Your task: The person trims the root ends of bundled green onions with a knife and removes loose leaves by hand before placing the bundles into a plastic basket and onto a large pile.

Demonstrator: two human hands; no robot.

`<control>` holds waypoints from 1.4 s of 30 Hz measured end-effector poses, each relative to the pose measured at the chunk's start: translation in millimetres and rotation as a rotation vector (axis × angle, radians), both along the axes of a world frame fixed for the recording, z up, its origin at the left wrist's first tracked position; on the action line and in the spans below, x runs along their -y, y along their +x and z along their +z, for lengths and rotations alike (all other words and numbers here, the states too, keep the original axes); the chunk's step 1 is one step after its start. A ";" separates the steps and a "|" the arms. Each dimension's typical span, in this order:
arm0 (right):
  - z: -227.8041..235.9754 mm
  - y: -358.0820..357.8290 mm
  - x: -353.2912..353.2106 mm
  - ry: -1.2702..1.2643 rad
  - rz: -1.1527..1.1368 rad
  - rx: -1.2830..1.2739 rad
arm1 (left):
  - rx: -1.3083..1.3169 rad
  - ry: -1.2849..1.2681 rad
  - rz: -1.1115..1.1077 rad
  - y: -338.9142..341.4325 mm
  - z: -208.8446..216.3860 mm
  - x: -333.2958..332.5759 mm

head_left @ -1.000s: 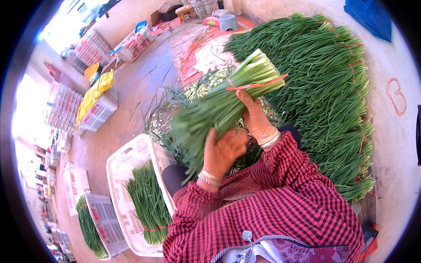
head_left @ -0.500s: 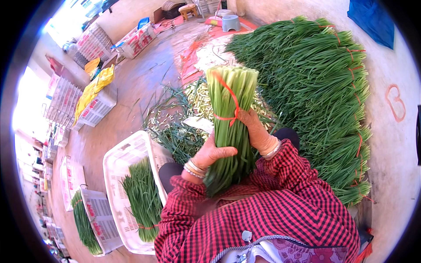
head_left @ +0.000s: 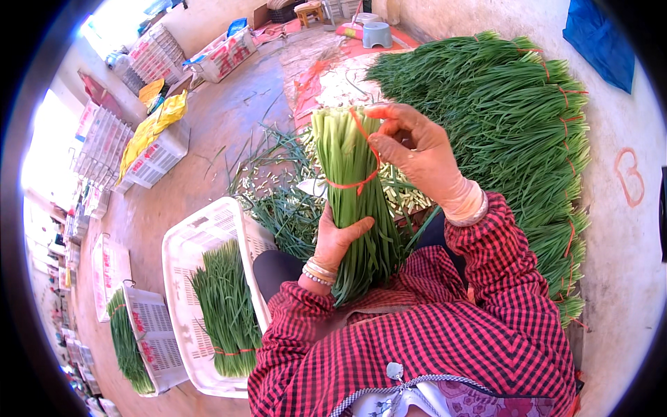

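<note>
The bundle of green chives (head_left: 354, 201) stood upright in front of the person's chest, cut ends up. In the earlier pictures it lay slanted to the right, then came upright; it now stood the same way but closer to the body. The left hand (head_left: 337, 240) was clamped around the lower half of the bundle, as before. The right hand (head_left: 417, 149), previously pressed on the bundle's side, was now lifted beside its top, fingers pinched together on the orange tie (head_left: 361, 167) that looped the stalks.

To the right, a wide stack of tied chive bundles (head_left: 514, 132) lay close along the right forearm, up to a pale wall (head_left: 625, 229). To the left, a white crate (head_left: 201, 243) holding chives sat just beside the knee. Trimmed scraps (head_left: 278, 201) covered the floor directly ahead. Open concrete floor (head_left: 222, 125) lay beyond, up-left.
</note>
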State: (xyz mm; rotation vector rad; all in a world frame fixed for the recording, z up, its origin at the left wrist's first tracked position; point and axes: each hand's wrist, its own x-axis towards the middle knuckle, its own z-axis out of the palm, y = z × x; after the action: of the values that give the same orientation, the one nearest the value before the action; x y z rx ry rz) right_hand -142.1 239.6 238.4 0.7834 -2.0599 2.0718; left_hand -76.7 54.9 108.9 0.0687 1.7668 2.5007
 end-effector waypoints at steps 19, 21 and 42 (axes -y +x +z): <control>62.7 -37.6 -65.9 -0.257 -0.234 -0.093 | -0.007 -0.035 0.039 5.3 -2.6 7.4; 90.1 -61.0 -130.1 -0.338 -0.317 -0.210 | -0.013 -0.058 0.094 0.7 1.5 9.8; -52.6 -9.4 -66.0 0.346 0.261 0.396 | -0.144 0.681 1.061 50.1 -66.4 212.7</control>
State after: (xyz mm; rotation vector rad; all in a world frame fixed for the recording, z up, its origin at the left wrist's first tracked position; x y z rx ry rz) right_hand -151.5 305.6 185.8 0.7703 -2.7158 2.1726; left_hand -26.6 -157.8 42.5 -0.8825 0.9625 3.7857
